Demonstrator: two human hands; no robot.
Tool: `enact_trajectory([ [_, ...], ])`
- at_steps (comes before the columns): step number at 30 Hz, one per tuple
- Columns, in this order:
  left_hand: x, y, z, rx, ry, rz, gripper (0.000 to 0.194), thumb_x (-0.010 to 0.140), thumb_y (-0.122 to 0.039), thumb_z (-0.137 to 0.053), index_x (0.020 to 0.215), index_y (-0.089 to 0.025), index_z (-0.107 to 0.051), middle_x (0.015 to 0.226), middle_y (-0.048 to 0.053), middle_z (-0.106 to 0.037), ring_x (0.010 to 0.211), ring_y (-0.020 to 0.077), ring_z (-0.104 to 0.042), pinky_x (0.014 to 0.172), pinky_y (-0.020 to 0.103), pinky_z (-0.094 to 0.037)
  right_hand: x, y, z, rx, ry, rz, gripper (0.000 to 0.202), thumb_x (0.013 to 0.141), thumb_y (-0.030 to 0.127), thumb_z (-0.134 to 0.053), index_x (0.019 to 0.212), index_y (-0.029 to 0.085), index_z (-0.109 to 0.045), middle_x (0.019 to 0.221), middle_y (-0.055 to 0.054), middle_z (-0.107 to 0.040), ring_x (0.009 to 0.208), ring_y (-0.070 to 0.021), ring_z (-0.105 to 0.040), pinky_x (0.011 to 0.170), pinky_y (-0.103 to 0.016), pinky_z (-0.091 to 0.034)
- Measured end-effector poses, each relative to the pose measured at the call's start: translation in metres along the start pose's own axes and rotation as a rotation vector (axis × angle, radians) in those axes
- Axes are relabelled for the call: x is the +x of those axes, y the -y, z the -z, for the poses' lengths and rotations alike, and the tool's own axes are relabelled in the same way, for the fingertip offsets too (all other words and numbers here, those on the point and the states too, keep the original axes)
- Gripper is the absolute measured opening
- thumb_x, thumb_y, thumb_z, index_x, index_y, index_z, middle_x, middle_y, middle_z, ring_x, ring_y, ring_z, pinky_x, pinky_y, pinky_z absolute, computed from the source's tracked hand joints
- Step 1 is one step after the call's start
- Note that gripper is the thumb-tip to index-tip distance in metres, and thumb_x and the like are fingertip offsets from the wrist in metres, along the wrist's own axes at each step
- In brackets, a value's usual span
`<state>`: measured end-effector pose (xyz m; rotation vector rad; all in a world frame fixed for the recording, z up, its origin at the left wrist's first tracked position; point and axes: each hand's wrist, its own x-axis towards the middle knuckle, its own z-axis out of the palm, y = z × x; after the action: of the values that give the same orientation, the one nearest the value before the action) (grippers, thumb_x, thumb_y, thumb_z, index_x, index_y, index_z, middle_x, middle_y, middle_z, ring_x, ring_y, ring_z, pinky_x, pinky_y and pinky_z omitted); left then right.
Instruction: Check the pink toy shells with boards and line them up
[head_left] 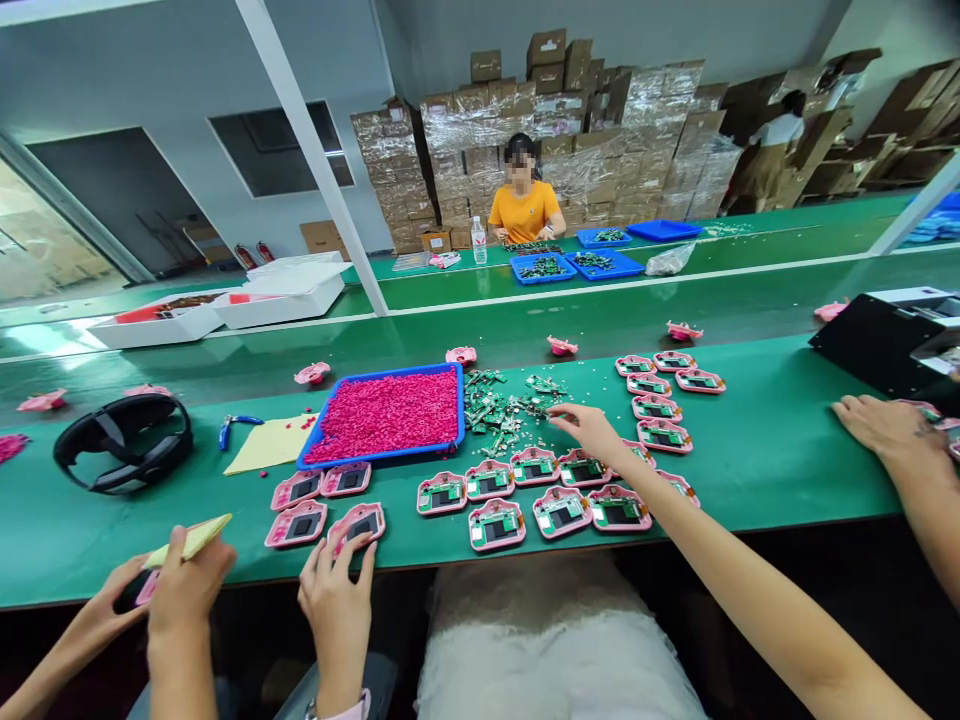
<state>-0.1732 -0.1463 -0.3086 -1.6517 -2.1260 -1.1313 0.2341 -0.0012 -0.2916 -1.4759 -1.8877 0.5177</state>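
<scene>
My left hand [337, 590] has its fingers around a pink shell with a black screen [358, 524], at the front edge of the green table. Three similar pink shells [297, 524] lie just left of and behind it. My right hand [589, 430] reaches forward, fingertips pinched on a small green circuit board [535, 409] at the edge of a loose pile of boards [495, 410]. Below and around my right forearm lie several pink shells with green boards fitted [497, 524], in rows. Part of that group is hidden under the arm.
A blue tray [460, 410] of small pink-red parts stands left of the pile. Nearby are yellow paper [270, 445], blue-handled pliers [238, 428] and a black headset [124, 445]. Co-workers' hands [191, 580] work at left and another hand [877, 425] rests at right, near a black box [885, 340].
</scene>
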Motion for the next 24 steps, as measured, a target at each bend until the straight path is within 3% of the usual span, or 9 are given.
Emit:
enact_trajectory([
  [5, -0.018, -0.005, -0.003, 0.029, 0.100, -0.185, 0.053, 0.089, -0.062, -0.040, 0.080, -0.024, -0.076, 0.106, 0.012, -0.072, 0.109, 0.0355, -0.059, 0.091, 0.054, -0.049, -0.002, -0.015, 0.007, 0.044, -0.178, -0.119, 0.037, 0.094, 0.038, -0.042, 0.106, 0.016, -0.069, 0.079, -0.007, -0.075, 0.068, -0.0203, -0.070, 0.066, -0.031, -0.054],
  [10, -0.022, -0.014, -0.003, -0.038, 0.124, -0.275, 0.050, 0.089, -0.060, -0.042, 0.091, -0.022, -0.074, 0.114, 0.014, -0.069, 0.110, 0.0346, -0.059, 0.094, 0.054, -0.047, -0.007, -0.023, 0.026, 0.038, -0.235, -0.115, 0.028, 0.087, 0.038, -0.053, 0.100, 0.020, -0.070, 0.072, -0.006, -0.074, 0.064, -0.0203, -0.069, 0.061, -0.032, -0.056],
  [12, -0.022, -0.011, -0.007, -0.054, 0.130, -0.239, 0.059, 0.087, -0.064, -0.043, 0.110, -0.016, -0.068, 0.120, 0.018, -0.066, 0.110, 0.0345, -0.059, 0.096, 0.053, -0.047, -0.024, -0.030, 0.066, 0.012, -0.269, -0.089, 0.020, 0.083, 0.040, -0.060, 0.092, 0.027, -0.071, 0.075, -0.006, -0.074, 0.070, -0.0217, -0.069, 0.066, -0.036, -0.056],
  [14, -0.022, -0.003, -0.012, -0.042, 0.128, -0.168, 0.076, 0.082, -0.072, -0.043, 0.123, -0.011, -0.061, 0.125, 0.022, -0.064, 0.113, 0.0371, -0.059, 0.098, 0.055, -0.045, -0.047, -0.040, 0.125, -0.024, -0.322, -0.067, 0.015, 0.082, 0.043, -0.060, 0.083, 0.032, -0.071, 0.076, -0.006, -0.073, 0.078, -0.0245, -0.069, 0.072, -0.041, -0.055],
  [16, -0.023, 0.008, -0.019, -0.030, 0.137, -0.100, 0.085, 0.078, -0.078, -0.041, 0.127, -0.011, -0.058, 0.127, 0.022, -0.064, 0.119, 0.0396, -0.056, 0.101, 0.057, -0.042, -0.070, -0.047, 0.187, -0.067, -0.380, -0.044, 0.020, 0.079, 0.049, -0.061, 0.070, 0.033, -0.069, 0.071, -0.006, -0.071, 0.087, -0.0302, -0.068, 0.079, -0.050, -0.052],
  [18, -0.023, 0.019, -0.022, -0.029, 0.161, -0.057, 0.082, 0.077, -0.079, -0.041, 0.126, -0.016, -0.059, 0.127, 0.019, -0.065, 0.125, 0.0388, -0.053, 0.104, 0.056, -0.040, -0.081, -0.043, 0.225, -0.108, -0.413, -0.013, 0.028, 0.075, 0.052, -0.065, 0.054, 0.033, -0.063, 0.063, -0.009, -0.067, 0.093, -0.0330, -0.066, 0.088, -0.057, -0.046],
  [19, -0.023, 0.023, -0.023, -0.030, 0.182, -0.047, 0.078, 0.077, -0.078, -0.043, 0.124, -0.018, -0.061, 0.126, 0.017, -0.066, 0.127, 0.0377, -0.052, 0.105, 0.055, -0.039, -0.079, -0.036, 0.227, -0.136, -0.418, 0.023, 0.034, 0.074, 0.053, -0.066, 0.048, 0.034, -0.059, 0.061, -0.010, -0.065, 0.093, -0.0320, -0.065, 0.092, -0.057, -0.044],
  [21, -0.021, 0.027, -0.020, -0.029, 0.249, -0.041, 0.069, 0.077, -0.074, -0.048, 0.118, -0.021, -0.064, 0.122, 0.015, -0.069, 0.128, 0.0369, -0.052, 0.105, 0.055, -0.039, -0.061, -0.014, 0.196, -0.177, -0.270, 0.105, 0.026, 0.075, 0.051, -0.068, 0.055, 0.035, -0.067, 0.072, -0.010, -0.070, 0.094, -0.0293, -0.065, 0.095, -0.051, -0.045],
  [24, -0.021, 0.021, -0.009, -0.044, 0.298, -0.016, 0.067, 0.072, -0.072, -0.057, 0.113, -0.021, -0.065, 0.117, 0.016, -0.071, 0.124, 0.0375, -0.056, 0.103, 0.054, -0.042, -0.013, 0.031, 0.091, -0.279, 0.066, 0.227, 0.024, 0.090, 0.039, -0.055, 0.089, 0.027, -0.077, 0.092, -0.009, -0.073, 0.093, -0.0245, -0.066, 0.088, -0.042, -0.051],
])
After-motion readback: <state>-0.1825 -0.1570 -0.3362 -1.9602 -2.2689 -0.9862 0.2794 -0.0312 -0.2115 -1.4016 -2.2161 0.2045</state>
